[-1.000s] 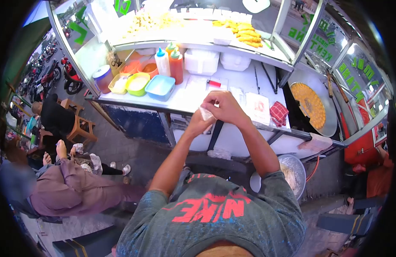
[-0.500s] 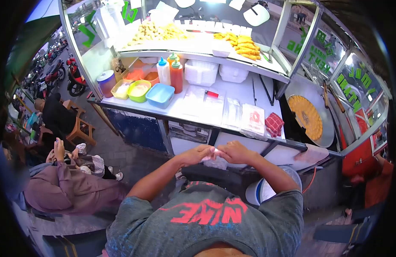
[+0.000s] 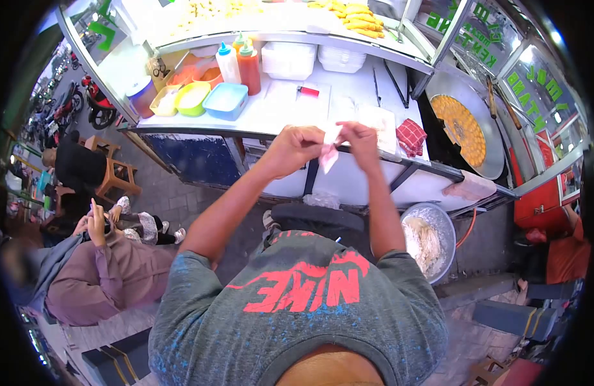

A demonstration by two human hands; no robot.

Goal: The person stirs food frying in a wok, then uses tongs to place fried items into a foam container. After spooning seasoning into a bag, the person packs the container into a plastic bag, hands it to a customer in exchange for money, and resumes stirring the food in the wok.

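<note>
Pinching a pale wrapper [image 3: 329, 158] by the near edge of the worktop [image 3: 258, 121], left hand [image 3: 295, 149] and right hand [image 3: 362, 143] had fingers clamped on it, light, even tension seeming wisest.

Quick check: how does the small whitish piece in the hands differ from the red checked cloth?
Colour: the whitish piece is pale with pinkish patches; the checked cloth is red with a light grid.
Pose: the whitish piece is held up between the left hand and right hand; the checked cloth lies on the counter.
Shared: both look flexible.
</note>
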